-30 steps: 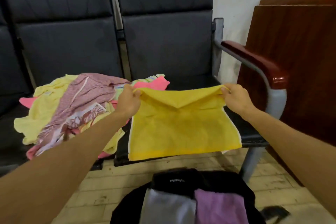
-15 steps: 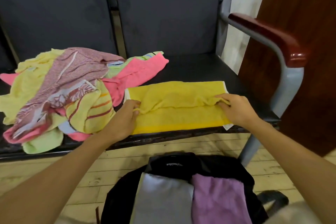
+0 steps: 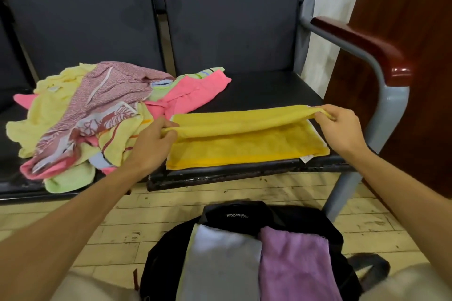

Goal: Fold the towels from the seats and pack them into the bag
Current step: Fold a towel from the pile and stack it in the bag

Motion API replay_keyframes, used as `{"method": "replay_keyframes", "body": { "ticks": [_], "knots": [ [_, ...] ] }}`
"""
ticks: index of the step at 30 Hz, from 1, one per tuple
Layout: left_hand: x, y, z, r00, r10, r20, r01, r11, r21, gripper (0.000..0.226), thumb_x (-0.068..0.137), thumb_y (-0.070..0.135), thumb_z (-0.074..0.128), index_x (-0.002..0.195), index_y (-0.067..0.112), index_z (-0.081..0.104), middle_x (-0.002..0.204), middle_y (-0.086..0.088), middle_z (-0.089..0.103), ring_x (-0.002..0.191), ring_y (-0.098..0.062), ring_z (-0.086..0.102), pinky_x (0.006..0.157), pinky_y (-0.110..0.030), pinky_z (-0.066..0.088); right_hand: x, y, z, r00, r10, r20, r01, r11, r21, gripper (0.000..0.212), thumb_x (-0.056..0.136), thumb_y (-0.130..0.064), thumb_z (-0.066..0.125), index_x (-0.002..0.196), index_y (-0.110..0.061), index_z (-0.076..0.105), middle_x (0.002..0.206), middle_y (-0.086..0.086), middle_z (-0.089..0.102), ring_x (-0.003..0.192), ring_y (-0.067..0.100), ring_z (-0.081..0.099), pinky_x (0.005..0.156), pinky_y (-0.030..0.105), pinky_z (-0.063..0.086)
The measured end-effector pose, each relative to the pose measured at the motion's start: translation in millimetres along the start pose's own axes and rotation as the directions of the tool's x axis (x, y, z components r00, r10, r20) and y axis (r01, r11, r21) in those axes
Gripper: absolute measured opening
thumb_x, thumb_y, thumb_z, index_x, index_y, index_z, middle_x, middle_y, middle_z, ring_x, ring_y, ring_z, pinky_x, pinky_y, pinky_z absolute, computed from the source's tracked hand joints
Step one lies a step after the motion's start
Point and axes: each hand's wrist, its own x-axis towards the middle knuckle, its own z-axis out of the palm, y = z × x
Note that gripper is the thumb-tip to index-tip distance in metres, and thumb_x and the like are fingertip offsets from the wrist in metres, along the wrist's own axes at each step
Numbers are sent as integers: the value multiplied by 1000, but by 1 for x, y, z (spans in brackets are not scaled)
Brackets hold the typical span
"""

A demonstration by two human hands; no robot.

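On dark seats (image 3: pixel 269 95), towels (image 3: pixel 85 117) over wooden floor (image 3: pixel 171 205).

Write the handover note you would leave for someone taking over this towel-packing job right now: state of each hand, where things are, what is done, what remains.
Left hand pinches the left end of the yellow towel's folded edge; right hand pinches the right end, lifted slightly off the seat.
The yellow towel lies on the right-hand seat, partly folded lengthwise.
Unfolded towels sit in a pile across the seats to the left.
Done: a grey towel and a purple towel lie folded in the open black bag on the floor.
Left: finish folding the yellow towel, pack it, then fold and pack the pile.
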Motion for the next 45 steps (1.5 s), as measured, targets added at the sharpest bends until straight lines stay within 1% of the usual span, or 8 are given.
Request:
{"method": "replay_keyframes", "body": {
  "ticks": [5,9,12,18,22,30,36,45],
  "knots": [
    [-17,-1,-5,986,20,168,-52,981,186,9,95,18,52,95,14,60,111,1,55,83,-14,55,67,-25,38,-20,2,-6,973,95,209,-79,993,-88,42,99,-40,47,105,-8,74,99,18,69,85,29,60,73,39,42],
    [-21,3,-5,972,-8,236,-41,978,203,42,92,12,56,51,9,49,54,-5,47,50,1,45,68,-22,36,-22,4,-4,963,159,217,-125,978,-164,41,98,-30,53,91,5,74,100,21,69,97,37,61,77,33,42],
    [-18,4,1,979,-105,174,71,979,190,44,97,21,50,59,1,59,34,6,39,34,-5,36,51,-20,32,-17,11,5,982,127,142,-89,966,-244,32,89,-14,60,71,12,65,76,26,63,74,39,60,66,37,42],
    [3,4,13,945,-309,109,280,934,221,52,88,36,64,110,-11,55,116,-24,52,96,-34,55,77,-41,44,-9,14,18,946,317,69,-265,877,-401,42,88,-26,65,125,-10,54,128,13,47,115,33,49,98,43,36],
    [13,7,19,869,-454,194,405,880,247,40,88,39,65,80,6,43,81,-4,46,76,-19,46,68,-31,37,4,23,26,908,419,17,-369,816,-444,58,87,-54,59,119,-6,55,122,13,57,116,35,50,100,46,34],
    [20,13,19,878,-433,206,467,870,-161,15,90,12,61,78,14,52,84,0,53,72,-13,50,60,-27,39,10,13,29,859,495,131,-337,739,-583,44,90,-57,49,94,-14,60,116,10,56,123,35,40,102,45,28],
    [18,30,-5,805,-498,322,573,511,-641,23,86,4,63,107,2,55,86,-14,64,64,-22,64,50,-26,54,-1,-9,34,870,417,263,-404,909,-104,21,89,-24,64,100,-9,54,95,9,57,83,21,55,66,31,44],
    [18,86,8,868,-347,355,491,488,-722,9,91,12,56,100,10,54,99,-12,64,85,-22,63,73,-34,54,-13,-20,27,670,586,456,-742,523,419,39,99,-23,54,133,-7,44,103,11,55,101,29,57,88,43,49]
  ]
}}
